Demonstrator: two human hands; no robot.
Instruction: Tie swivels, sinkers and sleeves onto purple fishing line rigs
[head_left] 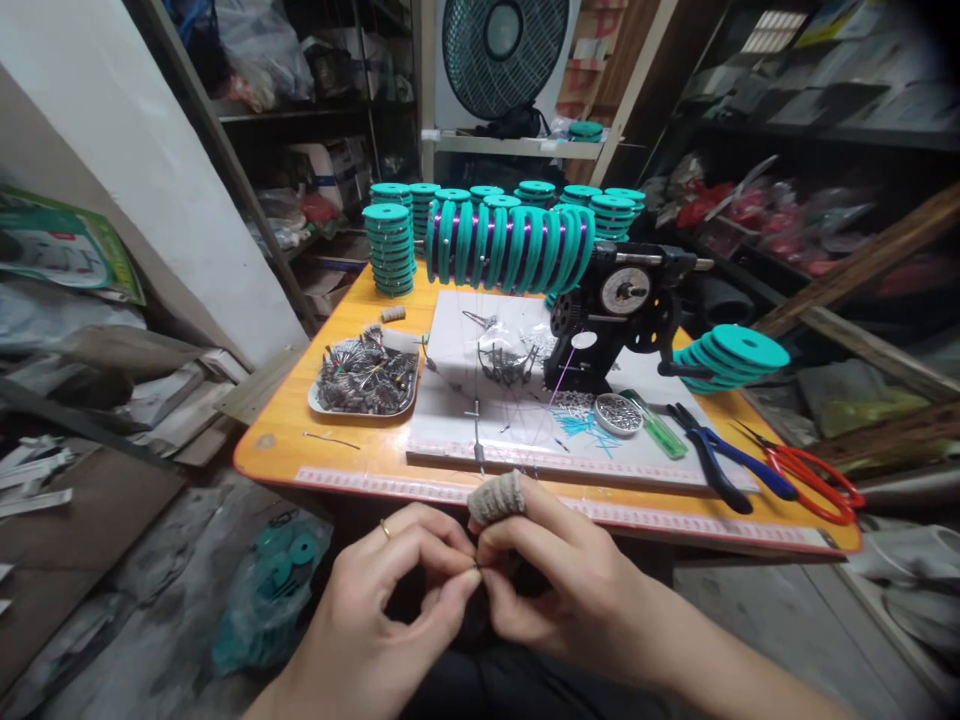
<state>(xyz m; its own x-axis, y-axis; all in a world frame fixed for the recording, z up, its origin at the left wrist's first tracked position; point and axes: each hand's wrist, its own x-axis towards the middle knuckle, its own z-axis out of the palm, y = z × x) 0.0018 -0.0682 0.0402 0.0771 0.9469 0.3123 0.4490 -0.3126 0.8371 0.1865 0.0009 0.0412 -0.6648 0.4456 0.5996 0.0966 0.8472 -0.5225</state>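
Note:
My left hand (pixel 390 585) and my right hand (pixel 577 565) meet in front of the table edge, thumbs and index fingers pinched tip to tip. Something tiny and dark sits between the fingertips; its kind is hidden. A beige knitted sleeve (pixel 496 498) wraps a finger of my right hand. Just beyond, a thin line with a small grey cylinder (pixel 480 454) hangs over the edge of the white board (pixel 450 430). Above the board, a row of teal spools (pixel 510 245) wound with purple line is mounted on a black hand-cranked winder (pixel 622 300).
On the orange table (pixel 281 430) a white tray (pixel 364 410) holds many small wire parts. A round dish (pixel 619 413), pliers (pixel 720 460) and red-handled scissors (pixel 814 480) lie right. Stacked teal spools (pixel 388 250) stand behind; a fan (pixel 504 50) is at the back.

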